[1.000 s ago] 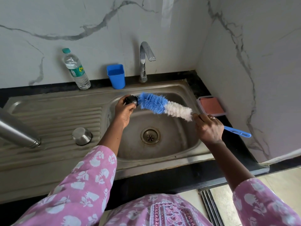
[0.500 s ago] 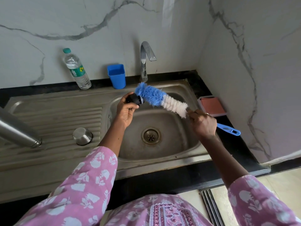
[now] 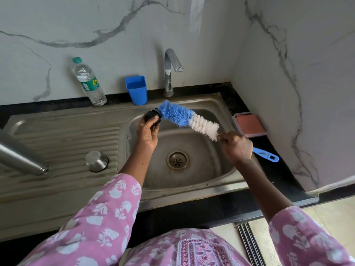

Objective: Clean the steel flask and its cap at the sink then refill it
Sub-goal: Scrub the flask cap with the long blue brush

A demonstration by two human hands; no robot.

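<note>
My left hand (image 3: 147,133) holds the small black flask stopper (image 3: 152,117) over the left rim of the sink basin (image 3: 201,166). My right hand (image 3: 237,147) grips the blue handle of a bottle brush (image 3: 187,119) with blue and white bristles. The brush's blue tip presses against the stopper. The steel flask (image 3: 18,156) lies on its side on the draining board at far left, its mouth pointing right. A steel cup-shaped cap (image 3: 96,160) stands upside down on the draining board.
The tap (image 3: 170,72) stands behind the basin, with no water visibly running. A blue plastic cup (image 3: 136,90) and a clear water bottle (image 3: 88,82) stand against the back wall. A pink sponge in a tray (image 3: 249,124) sits on the black counter at right, near the side wall.
The brush has shifted up and left against the stopper, and my right hand has drawn in towards the basin. My left hand has turned the stopper slightly.
</note>
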